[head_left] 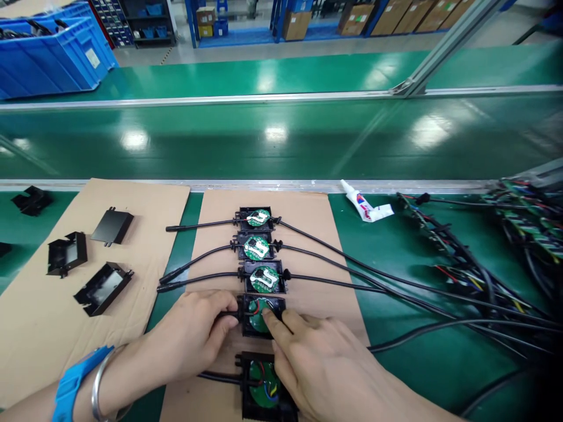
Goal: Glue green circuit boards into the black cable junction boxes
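Observation:
A column of black plastic boxes with green circuit boards runs down a cardboard sheet [308, 234]. My left hand [200, 328] is closed, thumb and fingers pinching the black cable where it enters the left side of the fourth box [276, 302]. My right hand [321, 357] rests its index fingertip on that box's circuit board [256, 321], where a red wire shows. Its thumb is apart from the index finger. The nearest box [250, 404], partly under my right hand, holds a board with red, blue and yellow wires. White paste lines the three farther boards [264, 279].
Empty black cases [103, 287] lie on a left cardboard sheet [30, 328]. A white tube [365, 202] lies at the back. Cables [396, 284] run right to a heap of wired boards [528, 217]. A blue bin [57, 58] stands far left, a metal post [453, 44] far right.

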Available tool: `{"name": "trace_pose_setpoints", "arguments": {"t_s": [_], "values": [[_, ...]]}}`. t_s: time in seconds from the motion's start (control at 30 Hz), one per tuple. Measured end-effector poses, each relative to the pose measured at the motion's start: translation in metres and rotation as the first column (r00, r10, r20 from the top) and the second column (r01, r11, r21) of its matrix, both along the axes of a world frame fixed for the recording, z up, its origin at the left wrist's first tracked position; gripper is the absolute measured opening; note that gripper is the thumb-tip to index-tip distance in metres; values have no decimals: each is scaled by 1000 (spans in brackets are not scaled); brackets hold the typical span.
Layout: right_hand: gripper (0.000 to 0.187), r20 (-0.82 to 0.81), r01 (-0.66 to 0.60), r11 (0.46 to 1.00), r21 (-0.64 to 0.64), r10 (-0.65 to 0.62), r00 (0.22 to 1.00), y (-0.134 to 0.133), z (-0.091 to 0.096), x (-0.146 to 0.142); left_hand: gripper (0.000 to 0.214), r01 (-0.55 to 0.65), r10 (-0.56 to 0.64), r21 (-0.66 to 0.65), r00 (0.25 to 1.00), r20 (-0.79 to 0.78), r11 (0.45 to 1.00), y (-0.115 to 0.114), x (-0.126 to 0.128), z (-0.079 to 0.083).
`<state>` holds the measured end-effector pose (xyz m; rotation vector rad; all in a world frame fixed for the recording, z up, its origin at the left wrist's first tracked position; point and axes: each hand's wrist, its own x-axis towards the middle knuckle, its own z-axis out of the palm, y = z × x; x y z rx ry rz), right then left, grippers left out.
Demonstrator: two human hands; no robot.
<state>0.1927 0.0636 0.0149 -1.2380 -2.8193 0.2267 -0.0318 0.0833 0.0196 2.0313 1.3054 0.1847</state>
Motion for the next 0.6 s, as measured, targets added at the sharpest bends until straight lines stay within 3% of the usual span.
{"name": "trace_pose_setpoints", "arguments": {"t_s": [0.3,0.4,0.6], "values": [[40,-12,48,999,26,-48,999,-2,-1,-2,26,-1,3,-50,1000,27,999,-1,8,14],[39,-4,40,999,6,-40,999,-2,-1,-2,30,19,-21,-29,999,-39,999,-3,11,11],[39,-39,36,999,10,-36,999,0,-1,-2,20,115,-85,93,956,-280,989,-1,16,-1]]}}
